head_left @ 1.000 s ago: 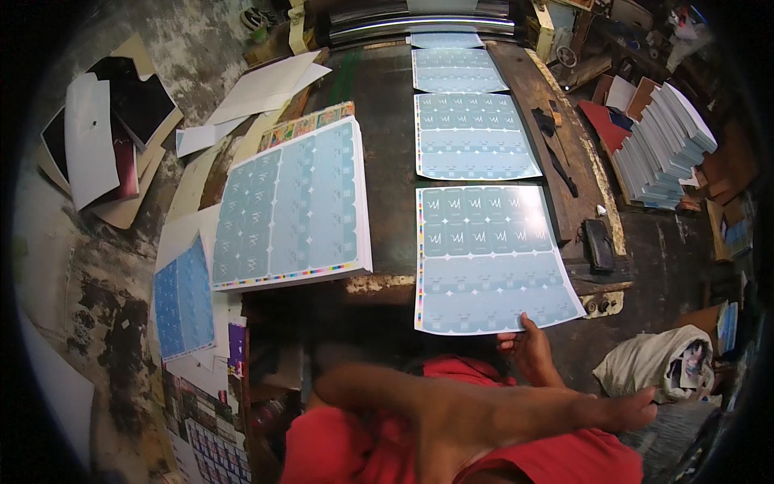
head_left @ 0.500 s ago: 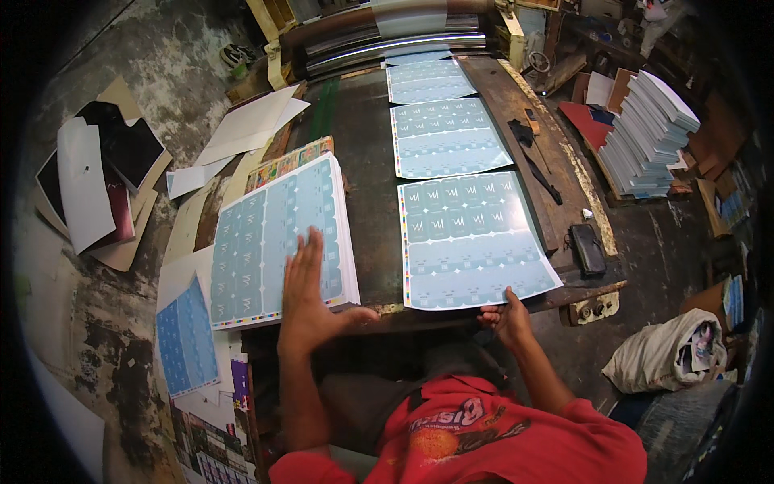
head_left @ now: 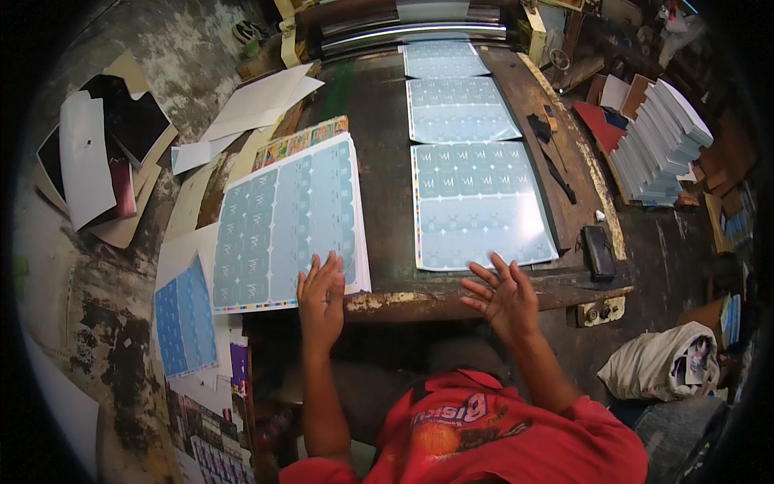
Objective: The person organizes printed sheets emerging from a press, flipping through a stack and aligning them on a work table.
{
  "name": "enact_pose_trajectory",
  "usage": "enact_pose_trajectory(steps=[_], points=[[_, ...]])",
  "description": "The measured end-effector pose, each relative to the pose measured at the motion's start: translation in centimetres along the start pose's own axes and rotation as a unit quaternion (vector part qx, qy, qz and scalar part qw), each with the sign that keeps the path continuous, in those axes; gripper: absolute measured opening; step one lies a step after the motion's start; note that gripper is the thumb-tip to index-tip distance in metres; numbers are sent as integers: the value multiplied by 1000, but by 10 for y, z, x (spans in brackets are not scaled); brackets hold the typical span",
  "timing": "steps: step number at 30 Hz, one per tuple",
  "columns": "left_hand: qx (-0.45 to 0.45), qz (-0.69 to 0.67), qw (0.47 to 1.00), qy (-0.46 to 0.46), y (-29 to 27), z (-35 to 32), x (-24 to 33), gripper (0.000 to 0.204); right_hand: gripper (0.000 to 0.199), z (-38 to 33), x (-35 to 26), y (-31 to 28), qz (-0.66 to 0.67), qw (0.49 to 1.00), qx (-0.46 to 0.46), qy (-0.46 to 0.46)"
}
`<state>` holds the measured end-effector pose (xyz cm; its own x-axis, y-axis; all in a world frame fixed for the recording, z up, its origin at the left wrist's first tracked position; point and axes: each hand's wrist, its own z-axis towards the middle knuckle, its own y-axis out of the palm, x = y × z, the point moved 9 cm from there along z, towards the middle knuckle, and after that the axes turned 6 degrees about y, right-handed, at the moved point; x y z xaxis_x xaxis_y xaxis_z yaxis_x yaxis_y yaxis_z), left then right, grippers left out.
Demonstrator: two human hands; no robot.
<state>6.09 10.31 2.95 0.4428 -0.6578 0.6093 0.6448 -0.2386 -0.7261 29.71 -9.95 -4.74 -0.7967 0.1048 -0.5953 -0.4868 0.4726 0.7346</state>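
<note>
My left hand (head_left: 322, 292) has its fingers raised at the near right corner of a thick stack of pale blue printed sheets (head_left: 270, 218). Whether it touches the top sheet, I cannot tell. To the right, my right hand (head_left: 508, 297) is spread, palm partly up, and holds nothing. Its fingertips are by the near edge of a printed sheet (head_left: 476, 218) lying flat on the dark table (head_left: 379, 202). Beyond that, a second sheet (head_left: 459, 105) and a third sheet (head_left: 442, 60) lie in line, up to the metal rollers (head_left: 411, 34).
A black pouch (head_left: 598, 252) and a dark strap-like piece (head_left: 555, 157) lie on the table's right side. Stacked paper (head_left: 661, 145) and a white sack (head_left: 665, 363) stand farther right. Loose white sheets (head_left: 262, 101) and a blue sheet (head_left: 185, 323) lie left.
My right hand has let go of the nearest sheet and opened. The row of sheets has shifted away toward the rollers. My left hand has drawn back to the stack's near corner. The view has tilted slightly.
</note>
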Motion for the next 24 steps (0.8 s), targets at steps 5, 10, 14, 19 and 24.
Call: enact_pose_trajectory(steps=[5,10,14,19,24], points=[[82,-7,996,-27,1,2,10,39,90,-156,-71,212,-152,820,-537,-127],[82,69,994,21,5,-7,15,36,119,-195,-70,254,-83,704,-603,-365],[173,-182,962,-109,-10,-16,-28,32,110,-186,-69,255,-90,681,-663,-298],[175,-129,974,-58,-28,-7,12,25,99,-110,-52,170,-129,828,-544,-40],[-75,-58,987,129,18,-19,77,31,74,-1,17,37,-157,969,-135,132]])
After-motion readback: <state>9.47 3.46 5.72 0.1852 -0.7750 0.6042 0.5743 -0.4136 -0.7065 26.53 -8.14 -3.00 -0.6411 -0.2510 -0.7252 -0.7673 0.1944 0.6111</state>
